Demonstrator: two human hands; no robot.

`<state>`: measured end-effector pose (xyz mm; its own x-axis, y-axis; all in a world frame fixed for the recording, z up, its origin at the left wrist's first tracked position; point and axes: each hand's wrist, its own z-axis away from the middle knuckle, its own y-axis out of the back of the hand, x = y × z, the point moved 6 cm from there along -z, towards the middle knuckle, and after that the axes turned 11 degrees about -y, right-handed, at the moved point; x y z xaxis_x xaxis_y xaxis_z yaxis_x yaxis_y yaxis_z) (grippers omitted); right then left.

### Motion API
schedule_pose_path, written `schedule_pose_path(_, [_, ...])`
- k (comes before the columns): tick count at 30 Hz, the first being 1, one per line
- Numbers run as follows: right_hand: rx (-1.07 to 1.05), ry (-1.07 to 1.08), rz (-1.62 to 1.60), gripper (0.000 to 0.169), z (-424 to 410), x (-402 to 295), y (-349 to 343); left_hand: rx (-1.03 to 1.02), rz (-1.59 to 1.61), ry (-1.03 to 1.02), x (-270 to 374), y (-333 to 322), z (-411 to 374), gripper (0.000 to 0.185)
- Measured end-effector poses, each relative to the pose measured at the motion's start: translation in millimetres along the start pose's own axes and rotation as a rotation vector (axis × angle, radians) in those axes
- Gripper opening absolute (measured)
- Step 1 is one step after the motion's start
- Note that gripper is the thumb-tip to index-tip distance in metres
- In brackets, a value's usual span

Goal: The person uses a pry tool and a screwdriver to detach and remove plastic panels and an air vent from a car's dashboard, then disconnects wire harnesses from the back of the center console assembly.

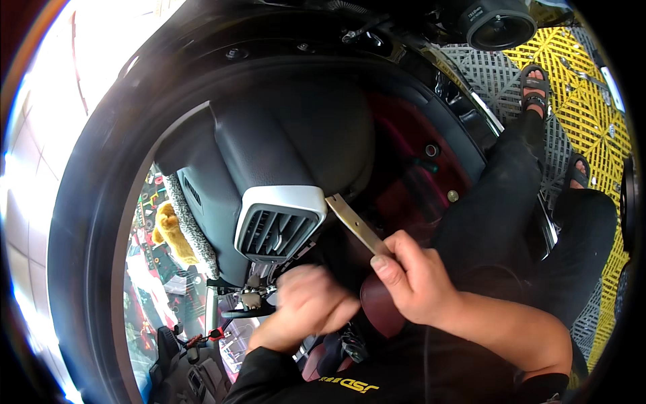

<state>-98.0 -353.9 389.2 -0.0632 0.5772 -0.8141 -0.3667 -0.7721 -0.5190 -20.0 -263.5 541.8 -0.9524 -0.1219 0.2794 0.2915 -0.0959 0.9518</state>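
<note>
My right hand (419, 288) grips the lower end of a flat metal strip (356, 222) with a small hole and a notched tip. That tip is beside the corner of the silver-coloured trim around a dashboard air vent (280, 224). Blurred, with its fingers curled, my left hand (315, 300) is just below the vent; whether it holds anything cannot be seen. Around the vent spreads the dark dashboard (262, 136) of a car. Parts of its inside show in a gap beneath the vent.
A golden plush toy (176, 235) rests by grey fleecy trim (189, 222). The dark door-opening frame (83, 202) curves round the left. At right, my legs extend over the sill to sandalled feet (535, 91) on grey and yellow floor grating (585, 106). A speaker (502, 30) is at top right.
</note>
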Motion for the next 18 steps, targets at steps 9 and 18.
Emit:
schedule_pose_path(9, [0.095, 0.036, -0.068, 0.028, 5.8, 10.5, -38.2, -0.073, -0.805, 0.075, -19.4, 45.9, -72.1, 0.108])
schedule_pose_path(18, [0.002, -0.055, 0.084, 0.029, 4.6, -16.9, -8.1, 0.01, -0.766, 0.049, -22.4, 40.8, -79.8, 0.071])
